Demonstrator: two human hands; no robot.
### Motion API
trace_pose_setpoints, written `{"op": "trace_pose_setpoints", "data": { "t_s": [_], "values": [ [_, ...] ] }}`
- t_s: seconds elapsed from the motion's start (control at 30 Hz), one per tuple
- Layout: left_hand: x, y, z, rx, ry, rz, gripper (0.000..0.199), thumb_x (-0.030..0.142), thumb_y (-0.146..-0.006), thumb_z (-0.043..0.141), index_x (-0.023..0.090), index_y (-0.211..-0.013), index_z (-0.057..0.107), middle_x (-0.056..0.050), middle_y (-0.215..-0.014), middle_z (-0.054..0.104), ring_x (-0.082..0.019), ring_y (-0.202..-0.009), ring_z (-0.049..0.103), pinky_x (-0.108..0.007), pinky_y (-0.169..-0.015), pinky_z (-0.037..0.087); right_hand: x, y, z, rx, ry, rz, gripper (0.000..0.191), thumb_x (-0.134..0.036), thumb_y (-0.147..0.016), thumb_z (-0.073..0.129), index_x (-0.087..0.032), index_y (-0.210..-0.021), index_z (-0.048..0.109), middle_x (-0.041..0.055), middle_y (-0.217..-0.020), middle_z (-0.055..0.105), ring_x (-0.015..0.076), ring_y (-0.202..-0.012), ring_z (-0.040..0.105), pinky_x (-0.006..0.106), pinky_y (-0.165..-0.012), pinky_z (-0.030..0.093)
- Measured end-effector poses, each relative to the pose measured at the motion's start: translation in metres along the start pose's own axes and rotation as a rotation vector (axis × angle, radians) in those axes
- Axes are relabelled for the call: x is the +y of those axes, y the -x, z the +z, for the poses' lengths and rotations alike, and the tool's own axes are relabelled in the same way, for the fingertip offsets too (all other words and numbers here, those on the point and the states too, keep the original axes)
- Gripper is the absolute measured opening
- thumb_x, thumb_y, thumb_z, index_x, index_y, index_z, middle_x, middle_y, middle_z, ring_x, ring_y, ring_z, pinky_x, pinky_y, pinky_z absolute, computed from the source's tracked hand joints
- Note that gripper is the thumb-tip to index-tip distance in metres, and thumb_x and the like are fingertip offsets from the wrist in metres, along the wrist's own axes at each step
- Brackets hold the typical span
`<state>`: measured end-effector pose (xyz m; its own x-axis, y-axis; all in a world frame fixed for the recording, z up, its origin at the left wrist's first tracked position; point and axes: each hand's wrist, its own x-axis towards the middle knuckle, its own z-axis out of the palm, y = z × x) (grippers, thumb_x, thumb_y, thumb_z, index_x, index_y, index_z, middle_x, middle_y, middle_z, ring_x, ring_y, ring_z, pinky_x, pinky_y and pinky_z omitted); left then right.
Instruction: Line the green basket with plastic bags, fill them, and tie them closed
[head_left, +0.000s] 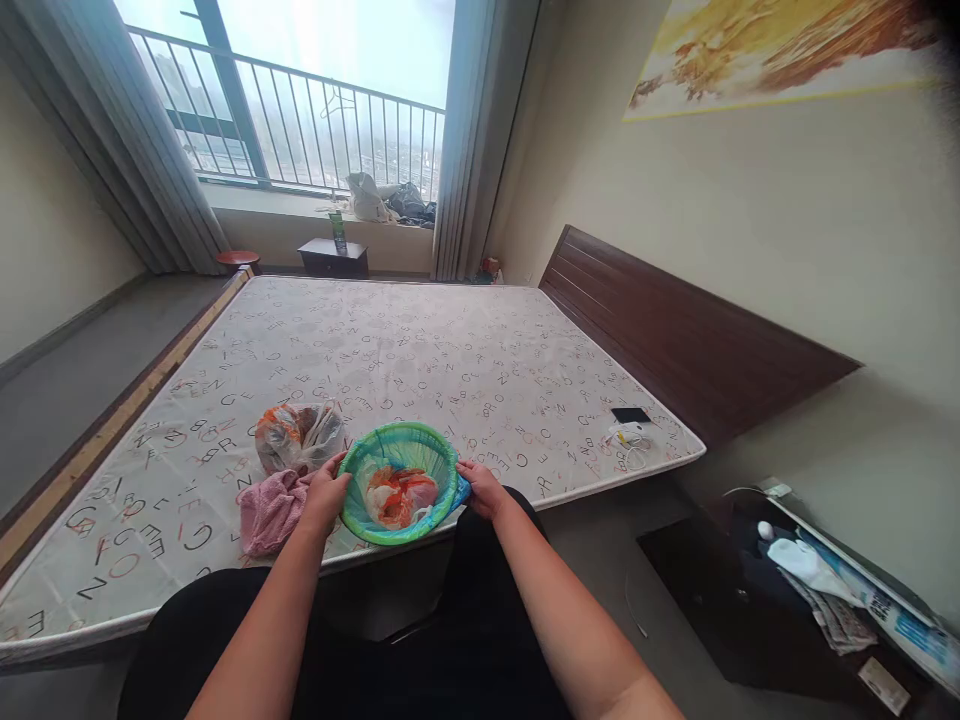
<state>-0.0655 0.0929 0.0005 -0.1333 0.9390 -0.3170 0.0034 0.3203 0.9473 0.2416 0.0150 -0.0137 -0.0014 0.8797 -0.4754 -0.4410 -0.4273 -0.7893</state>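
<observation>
Between my hands is a round green trash can (401,430) with a thin blue-green bag lining it. Crumpled orange and whitish plastic bags (401,497) lie inside. My left hand (327,492) grips the rim on the left. On the other side, my right hand (484,487) is closed on the rim, where blue bag plastic (463,491) bunches out. A pink towel (271,512) lies on the mattress just left of my left hand. Behind the towel sits a clear plastic bag (324,432) with orange markings, its contents unclear.
The lettered mattress (420,350) stretches ahead to a dark wooden headboard (675,330) on the right. A black phone (630,414) and a white cable (634,440) lie near its right edge. A dark nightstand (750,600) holding several items stands at lower right.
</observation>
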Motion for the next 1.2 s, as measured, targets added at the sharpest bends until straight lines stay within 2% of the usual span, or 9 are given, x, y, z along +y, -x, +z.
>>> {"op": "trace_pose_setpoints", "data": {
  "t_s": [0.13,0.3,0.4,0.67,0.83,1.0,1.2],
  "values": [
    [0.0,0.002,-0.002,0.017,-0.021,-0.016,0.058,-0.006,-0.077,0.063,0.016,-0.131,0.067,-0.008,-0.108,0.079,-0.018,-0.084,0.075,-0.02,-0.069,0.057,-0.001,0.0,-0.006,0.044,-0.054,-0.02,0.041,-0.04,-0.065,0.09,-0.022,-0.088,0.061,-0.0068,-0.062,0.061,0.0109,-0.052,0.055,0.026,-0.056,0.049],
    [0.001,0.005,-0.003,-0.004,-0.037,-0.033,0.06,-0.006,-0.078,0.061,0.016,-0.134,0.065,-0.009,-0.109,0.079,-0.015,-0.074,0.073,-0.018,-0.062,0.054,-0.009,0.003,-0.009,0.084,-0.146,-0.055,0.031,-0.027,-0.069,0.083,-0.023,-0.085,0.057,-0.0049,-0.072,0.064,0.0127,-0.064,0.061,0.027,-0.064,0.049],
    [0.002,0.007,-0.002,-0.027,-0.032,-0.028,0.061,-0.006,-0.078,0.058,0.015,-0.135,0.063,-0.009,-0.112,0.078,-0.014,-0.073,0.073,-0.018,-0.06,0.053,-0.012,0.004,-0.008,0.095,-0.184,-0.078,0.031,-0.024,-0.068,0.082,-0.023,-0.082,0.054,-0.0041,-0.072,0.064,0.0134,-0.068,0.062,0.027,-0.066,0.049],
    [0.007,0.011,-0.001,0.02,-0.082,-0.004,0.056,-0.002,-0.073,0.067,0.015,-0.126,0.07,-0.008,-0.098,0.079,-0.018,-0.077,0.074,-0.021,-0.065,0.056,-0.007,0.003,-0.005,0.096,-0.219,-0.104,0.039,-0.024,-0.059,0.085,-0.023,-0.08,0.052,-0.0056,-0.07,0.062,0.0125,-0.066,0.058,0.027,-0.064,0.047],
    [0.01,0.015,0.0,0.055,-0.107,0.024,0.053,-0.003,-0.071,0.063,0.015,-0.12,0.073,-0.007,-0.093,0.079,-0.02,-0.081,0.074,-0.022,-0.068,0.057,-0.008,0.003,-0.004,0.084,-0.219,-0.104,0.042,-0.025,-0.055,0.087,-0.023,-0.08,0.053,-0.0058,-0.071,0.063,0.0127,-0.066,0.058,0.027,-0.064,0.047],
    [0.006,0.01,-0.002,0.001,-0.136,0.014,0.057,-0.003,-0.073,0.059,0.014,-0.127,0.07,-0.008,-0.096,0.079,-0.019,-0.081,0.074,-0.021,-0.065,0.056,-0.008,0.005,-0.003,0.078,-0.216,-0.095,0.045,-0.029,-0.054,0.089,-0.023,-0.079,0.053,-0.006,-0.071,0.063,0.0125,-0.066,0.058,0.028,-0.064,0.047],
    [-0.005,0.001,-0.006,-0.029,-0.173,0.043,0.06,0.001,-0.075,0.059,0.015,-0.133,0.067,-0.009,-0.109,0.078,-0.016,-0.08,0.073,-0.019,-0.064,0.054,-0.006,0.004,-0.002,0.09,-0.217,-0.088,0.045,-0.034,-0.056,0.091,-0.023,-0.078,0.053,-0.0062,-0.069,0.062,0.0123,-0.064,0.056,0.028,-0.063,0.047]
  ]
}}
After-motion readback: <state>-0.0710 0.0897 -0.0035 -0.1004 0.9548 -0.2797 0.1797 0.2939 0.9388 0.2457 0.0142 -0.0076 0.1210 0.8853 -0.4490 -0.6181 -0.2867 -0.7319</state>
